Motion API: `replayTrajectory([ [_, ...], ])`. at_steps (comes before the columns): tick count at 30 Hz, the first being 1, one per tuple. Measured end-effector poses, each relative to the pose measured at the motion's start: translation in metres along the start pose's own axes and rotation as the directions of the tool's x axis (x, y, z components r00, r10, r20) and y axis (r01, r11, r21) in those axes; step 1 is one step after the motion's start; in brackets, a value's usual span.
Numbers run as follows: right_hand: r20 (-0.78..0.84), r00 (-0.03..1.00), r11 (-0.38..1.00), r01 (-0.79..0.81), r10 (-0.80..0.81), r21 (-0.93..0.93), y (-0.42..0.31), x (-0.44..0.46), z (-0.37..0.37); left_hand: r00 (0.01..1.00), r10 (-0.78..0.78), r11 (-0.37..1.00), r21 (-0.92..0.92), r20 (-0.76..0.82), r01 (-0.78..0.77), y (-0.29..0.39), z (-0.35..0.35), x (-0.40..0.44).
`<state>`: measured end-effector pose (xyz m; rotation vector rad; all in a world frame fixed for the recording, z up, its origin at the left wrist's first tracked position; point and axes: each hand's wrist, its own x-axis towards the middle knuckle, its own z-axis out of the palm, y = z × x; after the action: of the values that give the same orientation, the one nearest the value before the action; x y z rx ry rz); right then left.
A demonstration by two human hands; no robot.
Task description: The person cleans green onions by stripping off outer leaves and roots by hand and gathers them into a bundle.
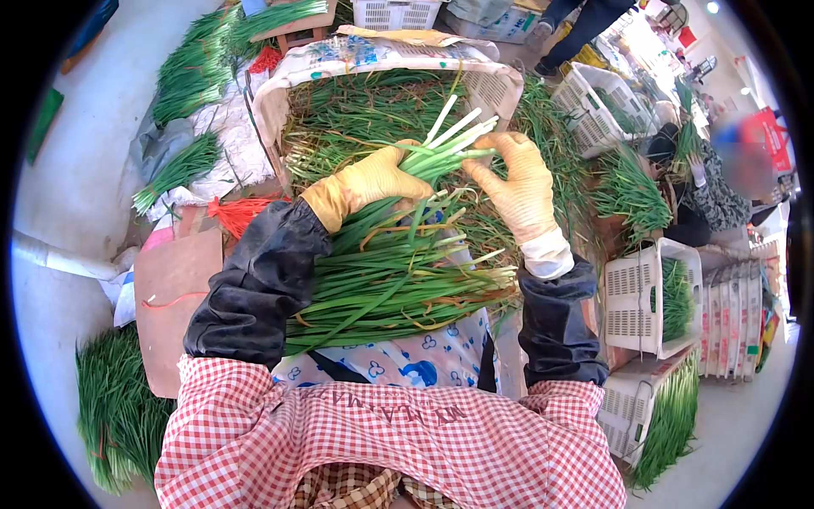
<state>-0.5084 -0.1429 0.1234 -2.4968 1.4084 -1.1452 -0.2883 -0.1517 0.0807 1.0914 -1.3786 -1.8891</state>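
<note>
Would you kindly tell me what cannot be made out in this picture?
In the head view:
Green stalks: partly hidden by the gloved left hand.
Large crate: floor hidden under loose greens.
Standing person: upper body cut off by the top edge.
Co-worker at right: head blurred.

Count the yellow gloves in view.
2. One yellow glove is on the left hand, gripping the green stalks; the other is on the right hand, at their pale ends. Others could be hidden.
</note>
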Motion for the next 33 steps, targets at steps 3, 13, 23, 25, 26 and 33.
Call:
replayTrajectory([
  [3,0.102,0.995,0.996,0.015,-0.006,-0.086,0.002,-0.003,-0.001,0.999,0.042,0.999,-0.006,-0.005,-0.042,-0.008,-0.001,0.003],
  [13,0.428,0.712,0.297,-0.652,0.557,0.698,0.009,-0.025,0.025,0.998,0.062,0.99,0.125,0.014,-0.063,-0.001,0.009,-0.003],
  [23,0.318,0.694,0.083,-0.478,0.646,0.875,0.02,-0.03,0.037,0.993,-0.023,0.995,-0.093,0.112,0.033,0.003,0.016,-0.005],
  [25,0.243,0.652,0.061,-0.407,0.719,0.911,0.039,-0.031,0.037,0.991,-0.031,0.995,-0.091,0.13,0.043,0.003,0.015,-0.004],
  [26,0.253,0.705,0.144,-0.452,0.662,0.88,0.065,-0.033,0.03,0.989,-0.041,0.994,-0.091,0.144,0.054,0.003,0.013,-0.005],
  [33,-0.234,0.885,0.899,-0.43,0.401,-0.083,0.187,-0.071,-0.011,0.999,0.035,0.99,-0.135,0.037,-0.03,0.01,-0.019,-0.013],
])
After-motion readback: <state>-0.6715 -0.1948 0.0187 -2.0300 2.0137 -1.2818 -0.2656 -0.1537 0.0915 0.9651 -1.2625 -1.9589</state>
